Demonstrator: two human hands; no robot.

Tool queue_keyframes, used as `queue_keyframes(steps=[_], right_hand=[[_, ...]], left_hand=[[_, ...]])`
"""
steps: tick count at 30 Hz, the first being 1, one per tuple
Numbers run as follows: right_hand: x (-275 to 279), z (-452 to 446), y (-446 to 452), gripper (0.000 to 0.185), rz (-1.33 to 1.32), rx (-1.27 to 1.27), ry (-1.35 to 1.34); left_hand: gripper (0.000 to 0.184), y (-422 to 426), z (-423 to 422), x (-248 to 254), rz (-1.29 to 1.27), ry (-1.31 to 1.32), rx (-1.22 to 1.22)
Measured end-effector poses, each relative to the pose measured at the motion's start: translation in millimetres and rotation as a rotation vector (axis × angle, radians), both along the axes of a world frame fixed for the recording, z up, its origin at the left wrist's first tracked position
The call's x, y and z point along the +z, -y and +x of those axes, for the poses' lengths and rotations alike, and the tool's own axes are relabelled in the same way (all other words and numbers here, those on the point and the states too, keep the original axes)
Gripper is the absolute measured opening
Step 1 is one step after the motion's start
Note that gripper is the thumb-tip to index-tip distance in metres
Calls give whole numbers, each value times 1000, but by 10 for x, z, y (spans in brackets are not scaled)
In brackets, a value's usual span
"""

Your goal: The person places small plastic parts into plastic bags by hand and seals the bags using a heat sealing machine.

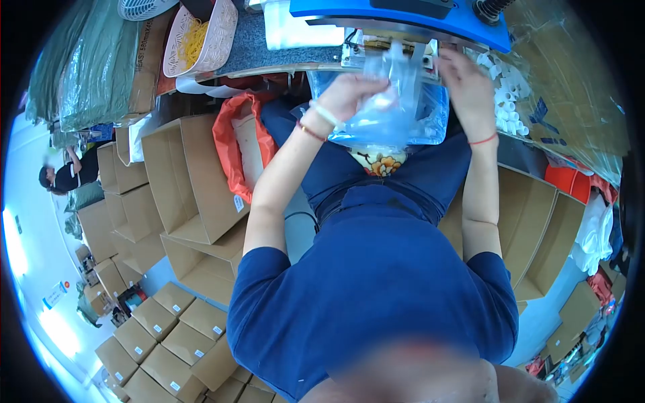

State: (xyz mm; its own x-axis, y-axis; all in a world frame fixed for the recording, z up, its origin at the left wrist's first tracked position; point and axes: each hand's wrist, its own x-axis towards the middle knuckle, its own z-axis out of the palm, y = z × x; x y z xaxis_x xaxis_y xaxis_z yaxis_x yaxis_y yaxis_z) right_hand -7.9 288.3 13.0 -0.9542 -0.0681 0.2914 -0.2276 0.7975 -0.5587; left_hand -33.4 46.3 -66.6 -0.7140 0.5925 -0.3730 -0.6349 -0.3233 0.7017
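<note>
My left hand point(351, 101) is closed on a clear plastic bag point(396, 101), pinching it near its left side. The bag is blurred, so its contents cannot be made out. To the right, my right hand point(467, 84) has its fingers loosely bent and apart, with nothing visible in them. It is beside the metal front of a blue machine point(403, 15). Below the bag, a blue tray point(437, 131) lined with clear plastic sits over my lap.
Small white tubes point(508, 111) are piled right of my right hand. A pink basket point(225, 33) with yellow bands stands at the back left. Open cardboard boxes point(195, 181) and an orange-red bag point(232, 161) flank my left side. Another person point(74, 168) is far left.
</note>
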Motion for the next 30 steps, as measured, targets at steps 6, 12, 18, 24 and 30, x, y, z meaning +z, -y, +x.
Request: queue_keyframes(steps=[6, 12, 18, 24, 30], right_hand=[[-669, -238, -722, 23, 661, -390, -243], [-825, -263, -715, 23, 457, -271, -84], [-753, -77, -837, 25, 83, -387, -120], [-119, 353, -276, 22, -268, -200, -62], [-44, 479, 506, 21, -587, 110, 140]], left_hand=[[28, -108, -212, 57, -24, 117, 45], [27, 505, -466, -40, -696, -649, 448], [54, 783, -364, -417, -1482, -1670, 164], [16, 877, -63, -67, -1342, -1433, 400], [22, 636, 215, 297, -809, -721, 286]])
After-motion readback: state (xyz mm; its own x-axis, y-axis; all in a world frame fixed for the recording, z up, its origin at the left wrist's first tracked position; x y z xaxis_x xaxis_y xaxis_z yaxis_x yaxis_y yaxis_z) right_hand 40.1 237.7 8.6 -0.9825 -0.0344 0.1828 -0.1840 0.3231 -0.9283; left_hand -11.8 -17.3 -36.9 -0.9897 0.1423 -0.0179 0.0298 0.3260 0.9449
